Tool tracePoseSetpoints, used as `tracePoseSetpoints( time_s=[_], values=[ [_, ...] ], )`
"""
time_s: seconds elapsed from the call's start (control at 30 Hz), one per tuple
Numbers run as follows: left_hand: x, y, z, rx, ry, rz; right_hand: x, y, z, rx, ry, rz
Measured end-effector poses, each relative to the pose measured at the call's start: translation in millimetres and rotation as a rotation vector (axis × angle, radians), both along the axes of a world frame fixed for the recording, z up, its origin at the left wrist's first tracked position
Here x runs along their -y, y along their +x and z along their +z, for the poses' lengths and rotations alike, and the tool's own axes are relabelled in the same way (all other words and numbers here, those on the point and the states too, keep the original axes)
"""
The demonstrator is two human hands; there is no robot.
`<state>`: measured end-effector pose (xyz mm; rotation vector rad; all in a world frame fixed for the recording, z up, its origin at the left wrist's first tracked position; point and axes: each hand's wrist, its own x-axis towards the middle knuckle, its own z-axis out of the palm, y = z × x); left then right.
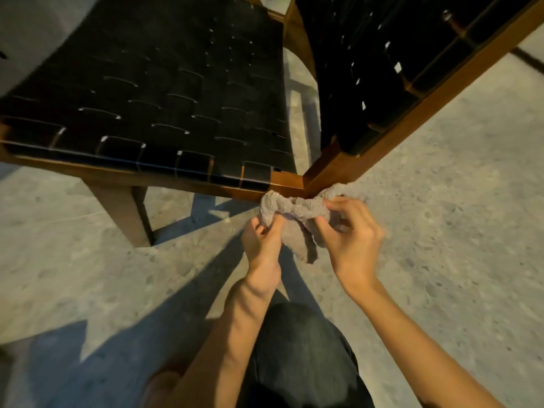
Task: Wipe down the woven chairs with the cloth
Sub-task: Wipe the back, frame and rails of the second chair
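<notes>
View: head camera, looking forward and down; it is the only view, so all entries are from it.
Cloth, position: grey terry cloth [297,219] bunched between both hands, low in front of the person. Its upper edge overlaps the spot where the two chairs' front corners nearly meet. Cannot tell whether it touches the wood.
Cloth, handling (judgement): light, soft and limp. It folds and droops under its own weight, and a tail hangs below the hands. The pile looks grippy, not slippery, and nothing about it is fragile.
Cloth, where to hold (judgement): gather it into a flat pad under the palm for the broad straps. Pinching an edge, as now, suits refolding rather than wiping.
Left hand [262,240]: fingers curled, thumb and fingers pinching the left end of the cloth. Narrow grip, holding cloth only.
Right hand [350,237]: fingers bent, fingertips pinching the right end of the bunch. Also narrow, holding cloth only. Slightly blurred.
Left chair [164,92]: black woven strap seat in a brown wooden frame, with one front leg visible.
Right chair [382,69]: same weave and frame, set at an angle just beside the left one.
Floor [441,201]: pale speckled concrete with long shadows.
Step (judgement): cloth is being arranged between the hands; neither hand is on a woven seat.
</notes>
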<state>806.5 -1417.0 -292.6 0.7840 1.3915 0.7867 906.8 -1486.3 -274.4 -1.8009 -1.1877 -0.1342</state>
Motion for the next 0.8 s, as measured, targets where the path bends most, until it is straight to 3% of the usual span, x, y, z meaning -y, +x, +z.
tracePoseSetpoints(
  time_s=[0.13, 0.27, 0.37, 0.53, 0.8],
  values=[
    [-16, -31, 20, -0.066, 0.137, 0.104, -30, -23, 23, 0.14, -0.022, 0.156],
    [-33, -59, 37, -0.15, 0.286, 0.336, -72, -43, 43, 0.104, -0.231, 0.312],
    [-37, -71, 47, -0.188, 0.364, 0.413, -89, -52, 49, 0.095, -0.252, 0.354],
    [-55, -102, 60, -0.141, 0.301, 0.579, -116, -87, 59, 0.049, -0.207, 0.525],
    [-102, -187, 91, -0.28, 0.401, 0.633, -177, -175, 86, 0.067, -0.19, 0.659]
  ],
)
